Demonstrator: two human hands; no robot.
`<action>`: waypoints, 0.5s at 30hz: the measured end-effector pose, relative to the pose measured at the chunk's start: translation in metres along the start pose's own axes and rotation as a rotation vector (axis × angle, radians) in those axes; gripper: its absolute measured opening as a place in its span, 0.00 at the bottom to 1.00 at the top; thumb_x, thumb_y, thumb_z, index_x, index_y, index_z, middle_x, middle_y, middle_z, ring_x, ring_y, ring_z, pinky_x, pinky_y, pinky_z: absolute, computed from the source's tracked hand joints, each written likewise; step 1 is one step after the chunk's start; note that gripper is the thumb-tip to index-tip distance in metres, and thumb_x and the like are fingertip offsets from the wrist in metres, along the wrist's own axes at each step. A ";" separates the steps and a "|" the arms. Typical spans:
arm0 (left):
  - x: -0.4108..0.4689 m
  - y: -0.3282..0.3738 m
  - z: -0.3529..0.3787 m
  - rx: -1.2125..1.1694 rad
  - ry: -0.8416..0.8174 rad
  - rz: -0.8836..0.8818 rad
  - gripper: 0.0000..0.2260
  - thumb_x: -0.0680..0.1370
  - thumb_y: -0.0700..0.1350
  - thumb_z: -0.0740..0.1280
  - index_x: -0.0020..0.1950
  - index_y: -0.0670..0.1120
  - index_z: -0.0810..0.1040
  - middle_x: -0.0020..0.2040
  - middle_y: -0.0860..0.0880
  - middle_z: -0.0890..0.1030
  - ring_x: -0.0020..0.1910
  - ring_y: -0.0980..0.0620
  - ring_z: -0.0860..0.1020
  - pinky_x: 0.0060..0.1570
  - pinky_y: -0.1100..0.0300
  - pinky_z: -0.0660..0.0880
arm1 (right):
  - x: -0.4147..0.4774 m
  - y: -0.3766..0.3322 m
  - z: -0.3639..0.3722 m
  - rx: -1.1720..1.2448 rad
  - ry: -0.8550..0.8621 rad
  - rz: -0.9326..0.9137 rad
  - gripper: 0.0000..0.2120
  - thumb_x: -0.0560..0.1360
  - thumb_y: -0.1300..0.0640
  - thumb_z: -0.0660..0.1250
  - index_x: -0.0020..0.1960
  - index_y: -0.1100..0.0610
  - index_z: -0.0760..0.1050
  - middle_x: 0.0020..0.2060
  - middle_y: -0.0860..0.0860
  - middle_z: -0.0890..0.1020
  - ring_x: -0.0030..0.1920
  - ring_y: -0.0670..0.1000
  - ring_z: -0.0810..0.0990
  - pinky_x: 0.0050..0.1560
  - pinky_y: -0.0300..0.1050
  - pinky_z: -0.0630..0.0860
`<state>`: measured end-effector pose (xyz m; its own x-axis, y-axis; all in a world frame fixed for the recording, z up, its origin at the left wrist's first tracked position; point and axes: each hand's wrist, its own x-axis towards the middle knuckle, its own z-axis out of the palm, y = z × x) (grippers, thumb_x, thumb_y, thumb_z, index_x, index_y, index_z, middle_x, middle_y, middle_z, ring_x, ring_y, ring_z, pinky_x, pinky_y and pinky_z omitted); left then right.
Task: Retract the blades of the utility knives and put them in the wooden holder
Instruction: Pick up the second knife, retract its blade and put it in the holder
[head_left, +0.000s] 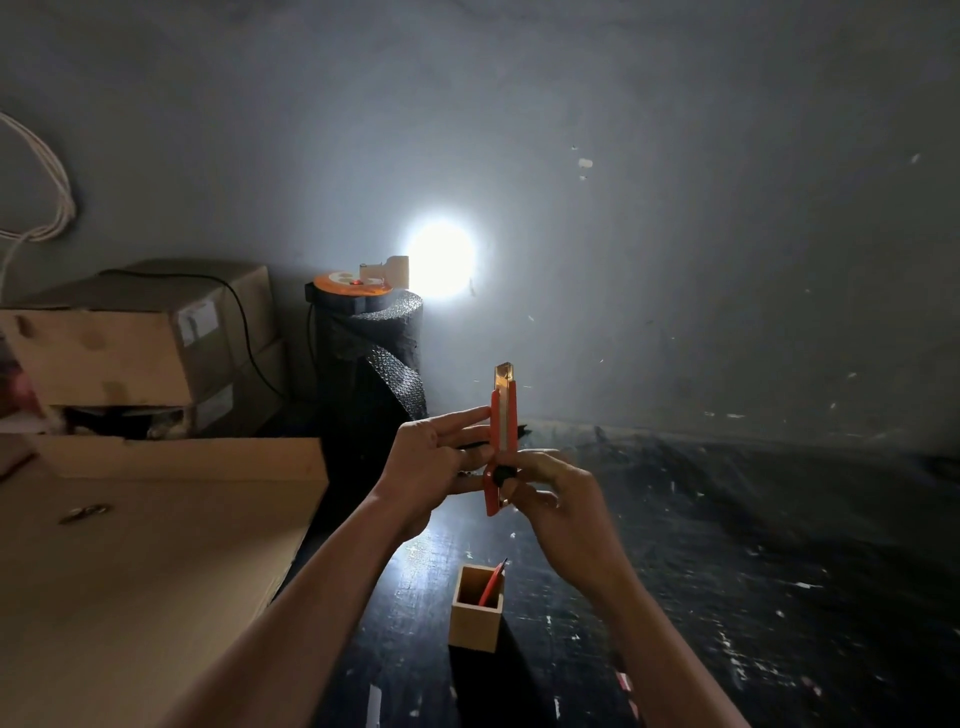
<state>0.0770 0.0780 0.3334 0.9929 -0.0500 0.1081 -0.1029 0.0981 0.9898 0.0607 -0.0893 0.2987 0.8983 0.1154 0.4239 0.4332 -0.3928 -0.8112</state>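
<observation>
— While both hands are up at chest height, what's sitting in the little square open-topped wooden holder (475, 618) on the dark, paint-flecked table (727, 571)?

— One slim red utility knife (492, 582), leaning corner to corner, its tip poking above the rim. Nothing else shows inside, though the bottom of the box is in shadow.

— And the one being handled?

— An orange-red plastic utility knife with a metal channel down its face (503, 436), held upright above and behind the holder, well clear of it. A short length of blade (505, 375) sticks out of the top, catching the lamp glow. The right hand (561, 514) has its fingers curled round the lower handle, thumb by the black slider knob (503, 474). The left hand (434, 467) pinches the body from the side, the other fingers stretched out straight against it.

— Anything you can't make out?

— A dark thin object behind the left fingers, too dim to name. The bright lamp (440, 254) blows out the wall around it. Stacked cardboard boxes (140, 343) on the left and a black bubble-wrap roll (374, 364) sit in gloom; the flat cardboard sheet (130, 545) runs off the frame edge
</observation>
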 end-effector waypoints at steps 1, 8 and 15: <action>-0.001 -0.001 -0.001 -0.002 0.002 0.000 0.19 0.78 0.28 0.68 0.61 0.48 0.85 0.54 0.45 0.89 0.51 0.43 0.88 0.56 0.40 0.83 | -0.001 0.000 0.000 0.013 0.005 0.007 0.10 0.77 0.57 0.71 0.58 0.47 0.82 0.48 0.32 0.82 0.50 0.30 0.80 0.45 0.22 0.74; -0.008 -0.002 -0.002 -0.010 0.004 0.007 0.19 0.78 0.29 0.68 0.57 0.52 0.85 0.53 0.46 0.89 0.51 0.44 0.88 0.54 0.42 0.84 | -0.005 -0.005 0.001 0.025 -0.017 0.022 0.10 0.78 0.60 0.71 0.57 0.49 0.82 0.49 0.34 0.82 0.50 0.29 0.80 0.45 0.25 0.75; -0.014 -0.003 -0.006 -0.029 -0.004 0.016 0.19 0.77 0.28 0.68 0.62 0.47 0.84 0.53 0.46 0.89 0.50 0.45 0.89 0.48 0.50 0.86 | -0.008 -0.007 0.002 0.013 -0.031 0.026 0.11 0.78 0.60 0.70 0.56 0.46 0.82 0.52 0.38 0.84 0.52 0.33 0.81 0.50 0.29 0.76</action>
<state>0.0637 0.0839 0.3288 0.9908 -0.0519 0.1247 -0.1173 0.1275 0.9849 0.0504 -0.0863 0.2997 0.9111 0.1332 0.3901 0.4104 -0.3838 -0.8272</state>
